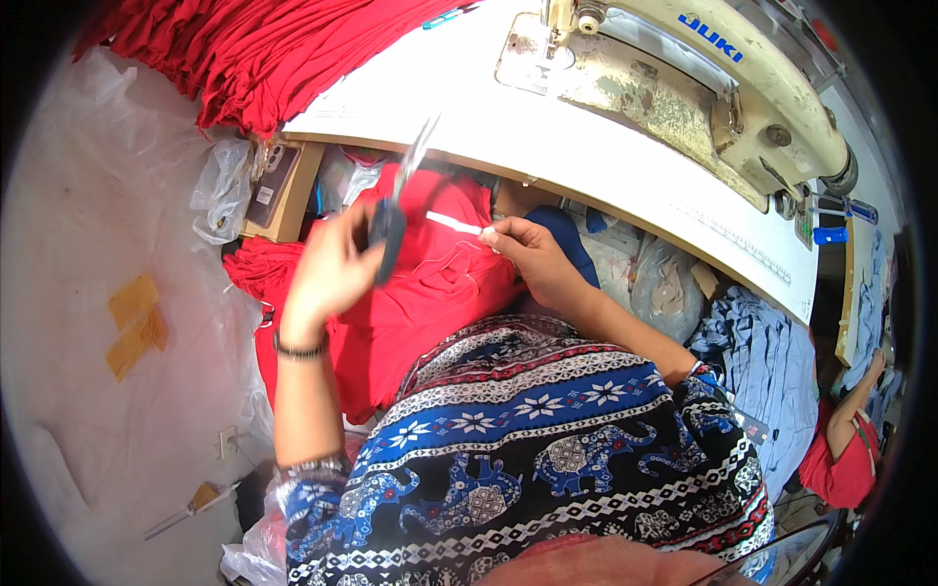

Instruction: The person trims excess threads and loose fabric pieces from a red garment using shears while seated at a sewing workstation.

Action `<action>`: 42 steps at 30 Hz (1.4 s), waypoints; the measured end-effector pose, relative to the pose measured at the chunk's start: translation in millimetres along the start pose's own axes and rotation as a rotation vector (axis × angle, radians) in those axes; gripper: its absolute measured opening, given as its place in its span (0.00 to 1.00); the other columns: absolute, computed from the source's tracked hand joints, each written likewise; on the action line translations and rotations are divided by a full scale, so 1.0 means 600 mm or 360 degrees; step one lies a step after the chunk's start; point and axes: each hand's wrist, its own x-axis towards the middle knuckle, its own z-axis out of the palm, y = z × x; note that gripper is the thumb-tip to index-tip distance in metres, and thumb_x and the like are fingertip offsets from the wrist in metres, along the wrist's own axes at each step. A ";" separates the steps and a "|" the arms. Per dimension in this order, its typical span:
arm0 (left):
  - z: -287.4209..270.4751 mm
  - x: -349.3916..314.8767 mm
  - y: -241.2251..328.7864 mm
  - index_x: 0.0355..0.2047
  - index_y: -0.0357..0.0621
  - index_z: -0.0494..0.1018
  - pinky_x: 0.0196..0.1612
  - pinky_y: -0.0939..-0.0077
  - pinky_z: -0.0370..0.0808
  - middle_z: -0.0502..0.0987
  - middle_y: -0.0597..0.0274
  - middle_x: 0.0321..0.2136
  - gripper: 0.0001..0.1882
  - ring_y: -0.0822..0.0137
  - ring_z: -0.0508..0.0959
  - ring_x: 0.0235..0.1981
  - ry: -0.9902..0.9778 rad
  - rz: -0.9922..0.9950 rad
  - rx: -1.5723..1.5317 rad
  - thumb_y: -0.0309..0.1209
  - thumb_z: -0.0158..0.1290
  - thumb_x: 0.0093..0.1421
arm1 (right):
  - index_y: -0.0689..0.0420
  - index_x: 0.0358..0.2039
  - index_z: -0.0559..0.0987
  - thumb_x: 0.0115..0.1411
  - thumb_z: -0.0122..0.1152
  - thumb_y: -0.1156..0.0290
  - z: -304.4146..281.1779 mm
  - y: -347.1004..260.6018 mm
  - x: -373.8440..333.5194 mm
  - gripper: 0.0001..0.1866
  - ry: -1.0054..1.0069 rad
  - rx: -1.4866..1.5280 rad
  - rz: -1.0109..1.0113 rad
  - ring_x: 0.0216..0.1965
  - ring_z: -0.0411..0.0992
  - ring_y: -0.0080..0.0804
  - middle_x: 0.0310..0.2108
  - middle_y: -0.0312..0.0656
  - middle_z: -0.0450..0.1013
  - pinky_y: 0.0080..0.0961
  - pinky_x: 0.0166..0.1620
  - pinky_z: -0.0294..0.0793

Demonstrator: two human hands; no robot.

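My left hand [337, 262] is closed on the dark handle of a pair of scissors [388, 227], whose metal blades point up toward the table edge; hand and scissors are a little blurred. Between thumb and fingers, my right hand [528, 249] pinches one end of a narrow white strip [452, 223], which sticks out to the left toward the scissors. The blades are apart from the strip. Red fabric [420, 308] lies across my lap beneath both hands, with loose pale threads on it near the right fingertips.
A sewing machine [723, 107] stands on the white table [430, 161] ahead. Red garments [234, 59] are heaped at the table's left; grey-blue garments [757, 366] hang at the right. A phone box [272, 186] sits below the table edge. Another person's arm [855, 405] shows at far right.
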 end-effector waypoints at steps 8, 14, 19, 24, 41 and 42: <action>0.033 0.278 0.005 0.37 0.33 0.74 0.42 0.56 0.72 0.77 0.44 0.31 0.18 0.44 0.76 0.35 0.0444 0.0417 0.0970 0.37 0.55 0.54 | 0.61 0.54 0.69 0.59 0.60 0.64 -0.021 0.025 -0.033 0.25 -0.0036 -0.0097 0.0236 0.51 0.65 0.24 0.46 0.38 0.70 0.24 0.51 0.66; 0.059 0.120 0.070 0.32 0.39 0.73 0.36 0.59 0.73 0.75 0.48 0.27 0.14 0.48 0.77 0.31 -0.0035 0.0496 0.0762 0.38 0.57 0.54 | 0.62 0.52 0.69 0.61 0.58 0.60 -0.037 0.025 -0.031 0.24 0.0144 -0.0225 0.0331 0.46 0.68 0.24 0.43 0.39 0.71 0.22 0.49 0.67; 0.137 -0.092 -0.021 0.42 0.42 0.75 0.48 0.61 0.70 0.74 0.57 0.44 0.21 0.55 0.72 0.48 -0.0179 0.0424 0.1124 0.39 0.60 0.50 | 0.59 0.48 0.72 0.59 0.62 0.56 -0.034 -0.027 0.060 0.23 -0.0265 -0.0894 0.0299 0.30 0.70 0.20 0.34 0.35 0.72 0.17 0.32 0.71; 0.142 -0.106 -0.099 0.42 0.40 0.72 0.42 0.64 0.70 0.76 0.60 0.37 0.11 0.57 0.74 0.38 0.0194 0.0509 0.0235 0.28 0.51 0.59 | 0.63 0.38 0.74 0.58 0.61 0.56 -0.004 0.047 0.114 0.21 -0.0641 -0.1901 -0.0345 0.29 0.75 0.28 0.25 0.44 0.75 0.27 0.30 0.72; -0.242 -0.115 -0.001 0.33 0.38 0.71 0.35 0.64 0.72 0.73 0.51 0.30 0.15 0.50 0.74 0.31 0.1386 0.0403 0.1445 0.17 0.51 0.41 | 0.62 0.50 0.72 0.67 0.48 0.68 0.132 -0.390 0.122 0.15 -0.0423 0.0360 -0.1209 0.49 0.70 0.30 0.47 0.42 0.73 0.28 0.56 0.67; -0.260 -0.102 0.008 0.32 0.37 0.72 0.36 0.67 0.72 0.74 0.51 0.29 0.13 0.53 0.76 0.31 0.1565 0.0421 0.1384 0.17 0.51 0.44 | 0.61 0.49 0.72 0.67 0.49 0.67 0.136 -0.394 0.122 0.14 -0.0382 0.0321 -0.1191 0.49 0.70 0.29 0.46 0.41 0.73 0.28 0.55 0.68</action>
